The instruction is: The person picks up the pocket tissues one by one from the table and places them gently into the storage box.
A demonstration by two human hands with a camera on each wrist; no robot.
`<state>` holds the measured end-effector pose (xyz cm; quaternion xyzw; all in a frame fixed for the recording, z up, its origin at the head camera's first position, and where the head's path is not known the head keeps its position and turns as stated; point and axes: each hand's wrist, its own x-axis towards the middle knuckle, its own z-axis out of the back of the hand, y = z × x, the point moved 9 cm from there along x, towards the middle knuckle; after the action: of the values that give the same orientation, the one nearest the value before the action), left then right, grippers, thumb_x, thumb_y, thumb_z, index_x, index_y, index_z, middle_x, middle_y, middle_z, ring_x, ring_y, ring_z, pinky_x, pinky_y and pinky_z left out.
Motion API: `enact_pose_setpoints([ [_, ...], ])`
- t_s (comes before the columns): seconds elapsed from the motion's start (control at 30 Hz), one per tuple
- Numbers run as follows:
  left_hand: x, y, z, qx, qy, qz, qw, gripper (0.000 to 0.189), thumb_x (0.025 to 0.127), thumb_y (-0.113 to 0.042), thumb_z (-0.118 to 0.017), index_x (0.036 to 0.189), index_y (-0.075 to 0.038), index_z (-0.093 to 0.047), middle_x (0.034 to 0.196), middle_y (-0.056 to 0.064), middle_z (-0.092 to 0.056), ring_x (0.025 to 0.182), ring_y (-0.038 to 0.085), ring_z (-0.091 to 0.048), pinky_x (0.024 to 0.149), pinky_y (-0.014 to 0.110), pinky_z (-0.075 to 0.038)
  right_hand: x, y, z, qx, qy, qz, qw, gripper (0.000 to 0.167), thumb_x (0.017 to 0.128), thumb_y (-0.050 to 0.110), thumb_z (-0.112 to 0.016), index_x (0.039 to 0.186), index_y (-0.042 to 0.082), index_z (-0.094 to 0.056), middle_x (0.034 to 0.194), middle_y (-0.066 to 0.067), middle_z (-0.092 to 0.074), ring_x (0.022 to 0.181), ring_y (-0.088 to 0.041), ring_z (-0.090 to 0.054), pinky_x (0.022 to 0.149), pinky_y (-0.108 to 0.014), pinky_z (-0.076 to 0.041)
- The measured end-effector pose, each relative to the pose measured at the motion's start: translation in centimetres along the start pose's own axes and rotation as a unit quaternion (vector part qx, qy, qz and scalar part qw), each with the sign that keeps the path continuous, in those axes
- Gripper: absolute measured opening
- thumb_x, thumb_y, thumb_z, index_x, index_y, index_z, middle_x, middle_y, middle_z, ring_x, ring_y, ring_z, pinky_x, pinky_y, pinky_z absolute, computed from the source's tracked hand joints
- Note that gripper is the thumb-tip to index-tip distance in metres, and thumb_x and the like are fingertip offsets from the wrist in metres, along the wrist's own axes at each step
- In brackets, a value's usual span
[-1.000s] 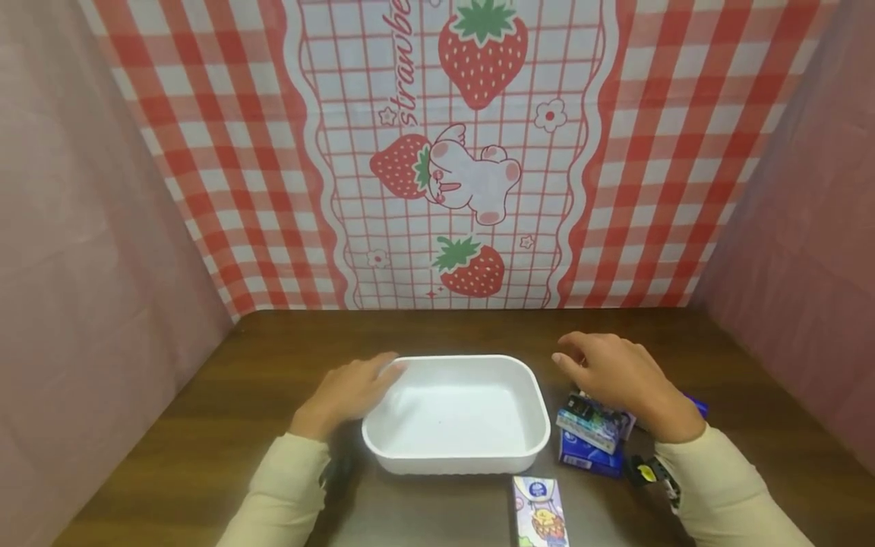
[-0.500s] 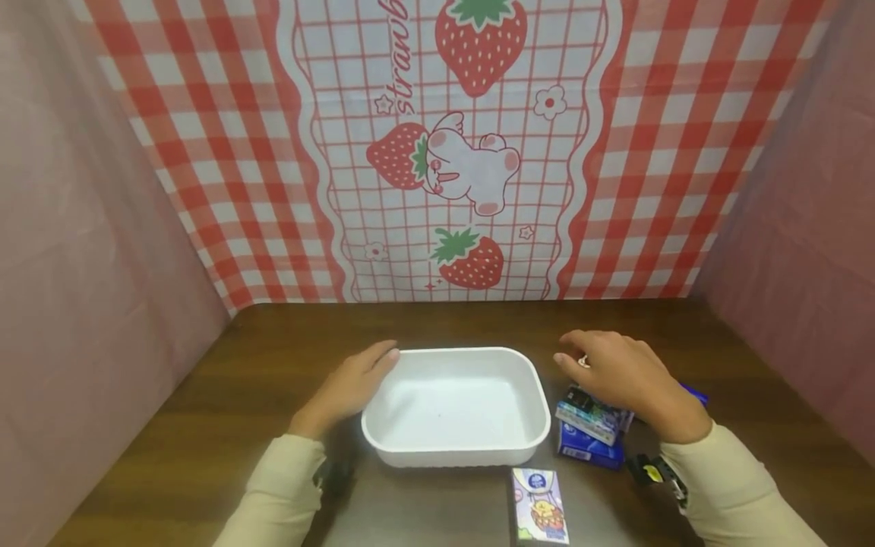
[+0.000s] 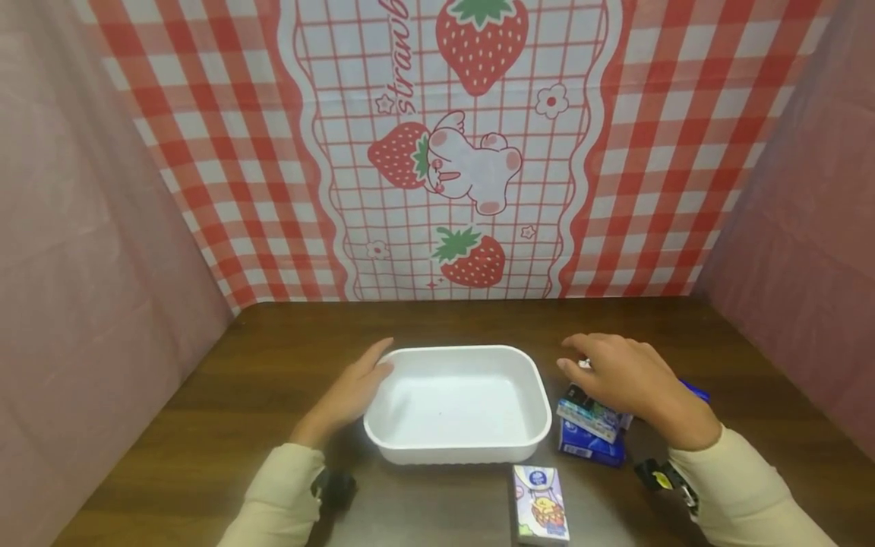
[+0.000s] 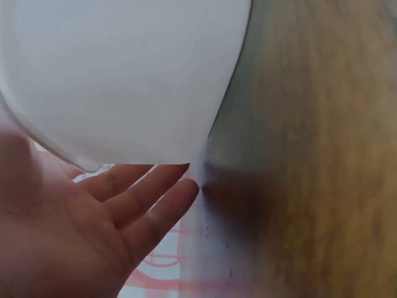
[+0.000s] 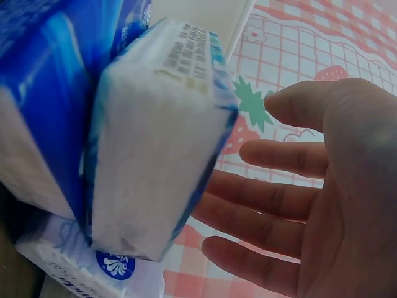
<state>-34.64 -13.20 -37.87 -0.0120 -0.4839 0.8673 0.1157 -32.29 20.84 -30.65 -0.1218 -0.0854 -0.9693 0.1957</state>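
Observation:
At the left rim of a white plastic basin (image 3: 458, 448) is my left hand (image 3: 352, 391). Its fingers extend along the outside of the wall in the left wrist view, and its thumb lies near the rim; whether it presses there I cannot tell. My right hand (image 3: 625, 380) hovers over a small pile of tissue packs with its fingers loosely bent and nothing in its grasp. In that pile, a dark patterned tissue pack (image 3: 586, 416) lies on a blue tissue pack (image 3: 591, 444). The right wrist view shows a white-ended tissue pack (image 5: 155, 143) beside the fingers, apart from the palm.
A lilac tissue pack (image 3: 540, 505) with a cartoon print lies in front of the basin. Another blue pack (image 3: 693, 390) shows partly behind my right wrist. A checked strawberry cloth (image 3: 472, 175) hangs behind the brown table (image 3: 205, 425), with pink curtains on both sides.
The head view has tipped slightly downward. My left hand has shifted a little along the basin's left rim, its thumb drawing back slightly. My right hand stays nearly still above the packs.

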Motion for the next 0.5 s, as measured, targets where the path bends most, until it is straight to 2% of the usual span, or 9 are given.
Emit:
enact_pose_setpoints([
  [0.2, 0.0, 0.1, 0.0, -0.027, -0.008, -0.004, 0.9996, 0.05, 0.102, -0.01, -0.045, 0.152, -0.008, -0.043, 0.153, 0.017, -0.044, 0.139, 0.037, -0.04, 0.115, 0.057, -0.027, 0.0, -0.3, 0.1, 0.001, 0.002, -0.002, 1.0, 0.039, 0.094, 0.04, -0.066, 0.119, 0.012, -0.07, 0.106, -0.006, -0.073, 0.092, -0.026, -0.068, 0.072, -0.05, -0.057],
  [0.37, 0.1, 0.5, -0.3, -0.038, -0.005, 0.0, 0.9993, 0.05, 0.102, -0.009, -0.046, 0.152, -0.009, -0.043, 0.154, 0.015, -0.042, 0.142, 0.036, -0.036, 0.117, 0.056, -0.024, -0.1, -0.6, 0.2, 0.005, 0.013, -0.009, 0.9999, 0.041, 0.093, 0.041, -0.066, 0.121, 0.011, -0.07, 0.108, -0.007, -0.072, 0.095, -0.028, -0.068, 0.075, -0.053, -0.057],
  [0.5, 0.1, 0.6, -0.4, -0.032, -0.015, -0.002, 0.9994, 0.048, 0.103, -0.01, -0.047, 0.151, -0.008, -0.045, 0.153, 0.017, -0.044, 0.141, 0.037, -0.037, 0.116, 0.056, -0.024, -0.2, -1.0, 0.1, 0.007, 0.024, -0.008, 0.9997, 0.041, 0.094, 0.043, -0.066, 0.12, 0.011, -0.07, 0.108, -0.007, -0.072, 0.094, -0.028, -0.068, 0.075, -0.053, -0.057],
])
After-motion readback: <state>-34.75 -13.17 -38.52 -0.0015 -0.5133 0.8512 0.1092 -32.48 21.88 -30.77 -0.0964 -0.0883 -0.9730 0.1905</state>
